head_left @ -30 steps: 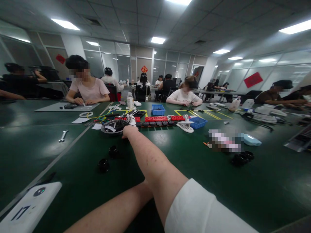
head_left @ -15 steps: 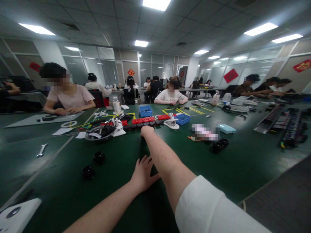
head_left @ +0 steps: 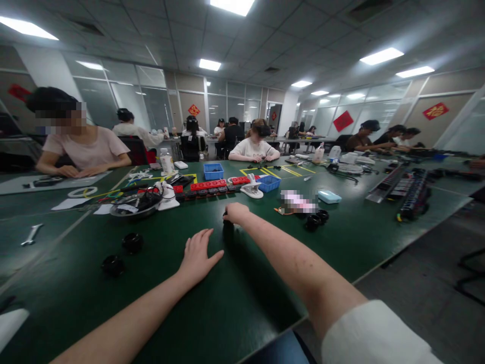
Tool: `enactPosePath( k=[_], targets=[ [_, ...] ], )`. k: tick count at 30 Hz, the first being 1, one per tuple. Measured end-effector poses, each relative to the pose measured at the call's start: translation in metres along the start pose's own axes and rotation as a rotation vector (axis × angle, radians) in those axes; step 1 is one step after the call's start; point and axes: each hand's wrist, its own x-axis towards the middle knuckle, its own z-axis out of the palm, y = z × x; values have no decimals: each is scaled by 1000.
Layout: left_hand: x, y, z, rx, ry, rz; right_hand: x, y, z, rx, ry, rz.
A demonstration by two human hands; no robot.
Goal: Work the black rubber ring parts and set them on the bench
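My right hand reaches over the green tabletop with its fingers closed on a small black part, mostly covered by the fingertips. Left of it, my left hand is low over the table, fingers stretched and thumb spread, holding nothing. Two glossy black round parts, one farther and one nearer, sit to the left of that hand. Beyond my right forearm are two more black round parts, close together beside a blurred pink item.
A row of red and black blocks, a white clip stand and blue baskets line the table's middle. A metal bowl of cables and a wrench are left. Co-workers sit across and at left.
The view has turned right. My right hand has come back from the block row, and the black part beneath its fingers now shows. My left hand no longer overlaps the right forearm.
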Motion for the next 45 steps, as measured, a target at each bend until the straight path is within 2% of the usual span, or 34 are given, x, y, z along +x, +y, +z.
enactPosePath(
  k=[5, 8, 10, 17, 22, 28, 32, 34, 39, 42, 45],
  targets=[
    [-2, 0, 3, -23, -81, 21, -59, 7, 15, -1, 25, -137],
    [-3, 2, 1, -58, -132, 71, -89, 6, 26, 37, 78, -313],
    [-3, 4, -2, -89, -157, 115, -99, 6, 33, 66, 124, -419],
    [1, 12, -10, -167, -124, 146, -82, 9, 56, 101, 308, -582],
    [4, 8, 0, -191, -93, 153, -67, 4, 83, 107, 386, -618],
    [7, -12, 12, -255, -253, 132, -46, 8, 115, 112, 620, -705],
    [6, -8, 10, -268, -238, 135, -48, 9, 113, 189, 626, -790],
    [5, -5, 9, -249, -210, 172, -53, 9, 106, 271, 560, -886],
    [4, -5, 10, -195, -234, 248, -64, 12, 90, 379, 381, -1110],
    [1, -8, 13, -202, -227, 280, -69, 13, 83, 390, 385, -1126],
    [-2, -8, 15, -200, -163, 242, -74, 12, 79, 496, 514, -1018]
  ],
)
